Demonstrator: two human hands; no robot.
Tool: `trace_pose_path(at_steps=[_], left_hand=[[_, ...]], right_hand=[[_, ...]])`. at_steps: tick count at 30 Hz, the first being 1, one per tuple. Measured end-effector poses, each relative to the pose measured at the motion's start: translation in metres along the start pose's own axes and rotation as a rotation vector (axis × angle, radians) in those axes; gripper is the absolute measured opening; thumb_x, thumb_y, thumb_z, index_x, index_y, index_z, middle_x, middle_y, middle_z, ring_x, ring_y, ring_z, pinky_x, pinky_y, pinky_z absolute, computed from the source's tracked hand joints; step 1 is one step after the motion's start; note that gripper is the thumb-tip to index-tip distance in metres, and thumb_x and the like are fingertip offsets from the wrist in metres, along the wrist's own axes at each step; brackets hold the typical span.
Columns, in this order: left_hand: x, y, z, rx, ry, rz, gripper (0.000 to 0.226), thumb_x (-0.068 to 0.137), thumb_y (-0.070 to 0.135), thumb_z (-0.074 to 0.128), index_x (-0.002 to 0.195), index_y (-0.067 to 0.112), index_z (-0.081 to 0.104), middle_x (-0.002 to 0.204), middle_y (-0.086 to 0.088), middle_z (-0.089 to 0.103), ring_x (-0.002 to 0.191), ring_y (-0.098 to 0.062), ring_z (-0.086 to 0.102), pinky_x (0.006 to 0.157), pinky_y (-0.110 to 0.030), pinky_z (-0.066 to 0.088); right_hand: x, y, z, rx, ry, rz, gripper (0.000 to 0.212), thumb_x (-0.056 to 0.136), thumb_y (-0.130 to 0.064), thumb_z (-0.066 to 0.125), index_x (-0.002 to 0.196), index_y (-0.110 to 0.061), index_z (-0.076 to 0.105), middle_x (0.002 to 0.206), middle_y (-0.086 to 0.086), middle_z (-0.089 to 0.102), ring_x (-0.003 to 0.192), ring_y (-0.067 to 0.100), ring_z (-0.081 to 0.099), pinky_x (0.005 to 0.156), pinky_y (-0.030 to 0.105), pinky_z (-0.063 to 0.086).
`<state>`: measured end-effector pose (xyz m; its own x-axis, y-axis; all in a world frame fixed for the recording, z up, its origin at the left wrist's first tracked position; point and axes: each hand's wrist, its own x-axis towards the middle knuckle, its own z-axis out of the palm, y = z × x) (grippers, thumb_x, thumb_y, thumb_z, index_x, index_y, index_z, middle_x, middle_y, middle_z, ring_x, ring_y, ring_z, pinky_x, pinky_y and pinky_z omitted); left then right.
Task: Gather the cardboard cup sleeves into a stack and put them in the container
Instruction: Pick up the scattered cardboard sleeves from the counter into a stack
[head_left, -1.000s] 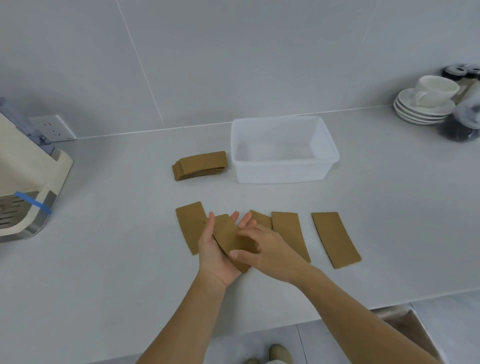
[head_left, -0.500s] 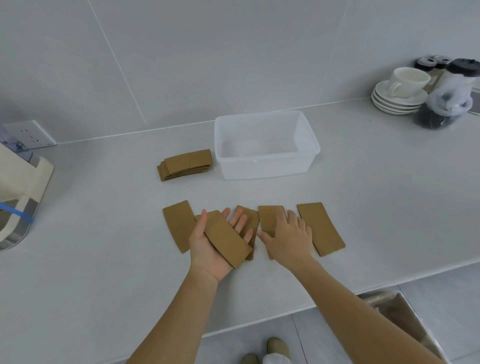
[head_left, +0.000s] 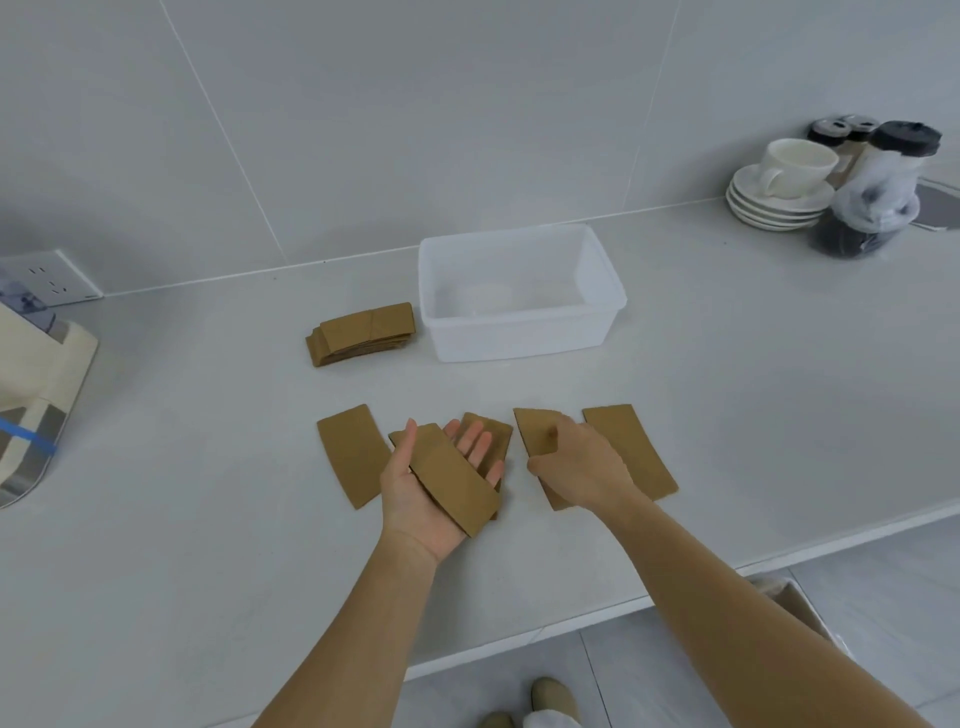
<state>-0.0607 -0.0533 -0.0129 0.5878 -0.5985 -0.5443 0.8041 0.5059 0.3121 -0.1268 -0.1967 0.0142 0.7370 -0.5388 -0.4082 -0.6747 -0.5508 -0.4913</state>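
Observation:
My left hand (head_left: 415, 493) lies palm up just above the counter with a brown cardboard sleeve (head_left: 447, 478) resting across it. Under its fingers lies another sleeve (head_left: 493, 431). My right hand (head_left: 576, 462) grips a flat sleeve (head_left: 535, 428) with the thumb on top and lifts its far end. One sleeve (head_left: 350, 454) lies flat to the left, and one more sleeve (head_left: 631, 447) lies to the right. A stack of sleeves (head_left: 363, 332) sits beside the clear plastic container (head_left: 519, 338), which looks empty.
White cup on stacked saucers (head_left: 779, 200) and lidded jars (head_left: 878, 197) stand at the back right. A cream appliance (head_left: 36, 384) sits at the left edge below a wall socket (head_left: 49, 278). The counter's front edge runs just below my wrists.
My right hand has gone from lying flat on the sleeve to gripping it, thumb on top. My left hand still holds its sleeve palm up.

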Motion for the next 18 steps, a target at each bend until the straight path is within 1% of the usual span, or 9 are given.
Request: trace_pose_path(at_steps=[3, 7, 8, 9, 10, 11, 12, 15, 18], left_hand=[[0.001, -0.004, 0.008, 0.020, -0.005, -0.019, 0.061, 0.080, 0.051, 0.057, 0.124, 0.009, 0.057, 0.122, -0.015, 0.065, 0.117, -0.028, 0.057, 0.100, -0.050, 0.042], [0.004, -0.008, 0.018, 0.045, -0.025, -0.040, 0.066, 0.077, 0.054, 0.059, 0.126, 0.011, 0.057, 0.124, -0.012, 0.064, 0.114, -0.027, 0.059, 0.097, -0.047, 0.045], [0.004, -0.010, 0.020, 0.069, -0.046, -0.051, 0.064, 0.077, 0.056, 0.058, 0.122, 0.011, 0.060, 0.123, -0.010, 0.065, 0.112, -0.028, 0.061, 0.096, -0.046, 0.047], [0.003, -0.011, 0.023, 0.094, -0.072, -0.064, 0.060, 0.078, 0.057, 0.055, 0.114, 0.011, 0.066, 0.117, -0.010, 0.068, 0.105, -0.029, 0.065, 0.091, -0.045, 0.051], [0.002, -0.013, 0.026, 0.116, -0.100, -0.073, 0.057, 0.080, 0.058, 0.050, 0.105, 0.011, 0.071, 0.108, -0.010, 0.071, 0.097, -0.028, 0.068, 0.083, -0.043, 0.055], [0.002, -0.015, 0.029, 0.134, -0.118, -0.080, 0.055, 0.081, 0.059, 0.048, 0.098, 0.013, 0.073, 0.101, -0.009, 0.073, 0.090, -0.027, 0.070, 0.077, -0.040, 0.057], [0.001, -0.018, 0.032, 0.147, -0.122, -0.085, 0.053, 0.080, 0.059, 0.049, 0.097, 0.015, 0.073, 0.098, -0.007, 0.073, 0.088, -0.026, 0.070, 0.075, -0.038, 0.056], [0.002, -0.022, 0.036, 0.168, -0.099, -0.086, 0.049, 0.076, 0.058, 0.055, 0.099, 0.018, 0.071, 0.100, -0.004, 0.072, 0.096, -0.024, 0.066, 0.084, -0.039, 0.050], [0.002, -0.026, 0.042, 0.176, -0.082, -0.121, 0.061, 0.071, 0.057, 0.061, 0.115, 0.015, 0.065, 0.117, -0.005, 0.067, 0.112, -0.025, 0.061, 0.092, -0.040, 0.047]], right_hand=[[-0.006, -0.010, -0.018, 0.207, -0.032, -0.022, 0.050, 0.081, -0.026, 0.057, 0.128, -0.014, 0.044, 0.122, 0.006, 0.052, 0.108, 0.024, 0.052, 0.094, 0.039, 0.047], [-0.020, -0.024, -0.028, 0.302, -0.020, -0.171, 0.054, 0.080, -0.028, 0.060, 0.130, -0.017, 0.044, 0.127, 0.003, 0.048, 0.105, 0.017, 0.047, 0.086, 0.030, 0.043], [-0.025, -0.026, -0.028, 0.325, -0.025, -0.210, 0.054, 0.080, -0.028, 0.061, 0.131, -0.018, 0.044, 0.128, 0.003, 0.047, 0.106, 0.015, 0.046, 0.086, 0.028, 0.041], [-0.028, -0.027, -0.027, 0.334, -0.028, -0.245, 0.055, 0.081, -0.028, 0.061, 0.132, -0.018, 0.043, 0.129, 0.002, 0.047, 0.107, 0.014, 0.045, 0.086, 0.026, 0.038], [-0.031, -0.028, -0.026, 0.330, -0.027, -0.273, 0.054, 0.082, -0.028, 0.061, 0.133, -0.019, 0.043, 0.130, 0.002, 0.046, 0.109, 0.014, 0.045, 0.086, 0.025, 0.036], [-0.033, -0.028, -0.023, 0.321, -0.023, -0.293, 0.053, 0.083, -0.027, 0.061, 0.132, -0.019, 0.043, 0.130, 0.001, 0.047, 0.111, 0.014, 0.045, 0.085, 0.024, 0.035], [-0.035, -0.027, -0.021, 0.314, -0.017, -0.307, 0.052, 0.083, -0.027, 0.061, 0.132, -0.019, 0.044, 0.129, 0.001, 0.047, 0.113, 0.015, 0.046, 0.084, 0.023, 0.035], [-0.037, -0.024, -0.014, 0.325, -0.036, -0.332, 0.050, 0.083, -0.026, 0.061, 0.130, -0.019, 0.045, 0.127, 0.002, 0.047, 0.113, 0.015, 0.047, 0.084, 0.023, 0.038], [-0.037, -0.018, -0.011, 0.303, -0.048, -0.357, 0.051, 0.083, -0.026, 0.060, 0.131, -0.019, 0.045, 0.125, 0.004, 0.046, 0.116, 0.017, 0.046, 0.090, 0.026, 0.041]])
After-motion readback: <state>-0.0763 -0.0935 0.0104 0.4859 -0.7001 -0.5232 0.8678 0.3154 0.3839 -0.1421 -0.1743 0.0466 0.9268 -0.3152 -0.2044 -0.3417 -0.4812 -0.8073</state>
